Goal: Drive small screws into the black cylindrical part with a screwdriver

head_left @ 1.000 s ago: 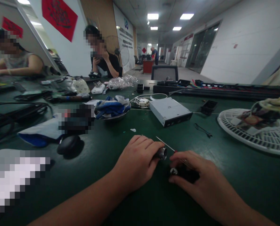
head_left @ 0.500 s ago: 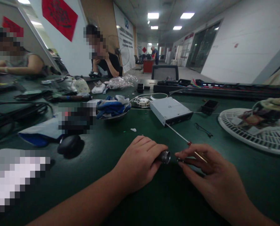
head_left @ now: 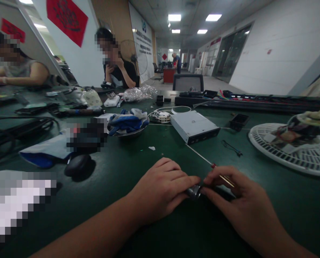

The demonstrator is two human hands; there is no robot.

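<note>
My left hand (head_left: 160,190) lies on the green mat and grips a short chrome metal cylinder (head_left: 194,192), whose end shows past my fingers. My right hand (head_left: 236,193) holds a thin screwdriver (head_left: 200,156) with a red collar, its long shaft pointing away across the mat toward the silver drive. The fingertips of my right hand touch the cylinder's far end. The rest of the cylinder is hidden inside my left hand, and most of the screwdriver's handle is hidden by my right hand.
A silver optical drive (head_left: 194,127) lies just beyond the screwdriver tip. A round white fan grille (head_left: 291,150) sits to the right, and a computer mouse (head_left: 77,165) to the left. Gloves fill a metal bowl (head_left: 130,132). Two seated people are at the far left.
My hands have come together, with my right fingers now on the cylinder. The cylinder has shifted right and lower, and the screwdriver tip has swung slightly left.
</note>
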